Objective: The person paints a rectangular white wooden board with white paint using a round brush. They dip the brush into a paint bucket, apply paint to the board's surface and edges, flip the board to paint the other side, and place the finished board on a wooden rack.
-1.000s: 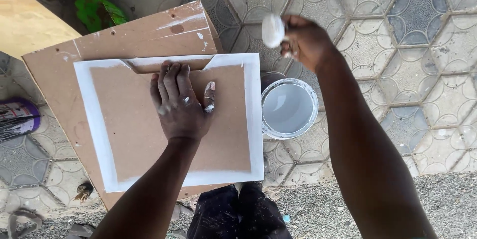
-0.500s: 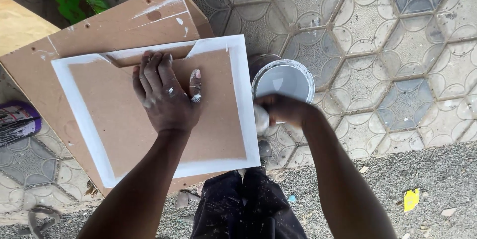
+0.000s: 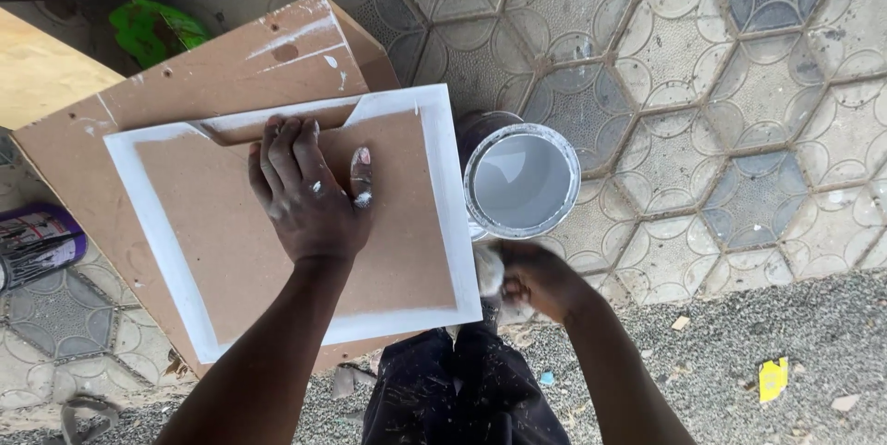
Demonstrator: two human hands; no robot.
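My left hand [image 3: 309,191] lies flat, fingers spread, on the bare brown middle of a rectangular board [image 3: 407,223] whose border is painted white. That board rests on a larger brown board [image 3: 212,85] streaked with white. My right hand [image 3: 534,279] is closed around a white, paint-soaked applicator [image 3: 488,269] at the painted board's right edge, near its lower corner. An open tin of white paint [image 3: 522,180] stands on the paving just above this hand, beside the board.
Patterned hexagonal paving [image 3: 721,85] covers the ground, with gravel [image 3: 785,343] at the lower right. A purple can [image 3: 37,242] lies at the left edge, a green scrap [image 3: 152,29] at the top left. My dark trousers [image 3: 462,390] show below.
My right hand came down from above the tin, past its rim, to the board's lower right edge. The left hand stayed pressed on the board.
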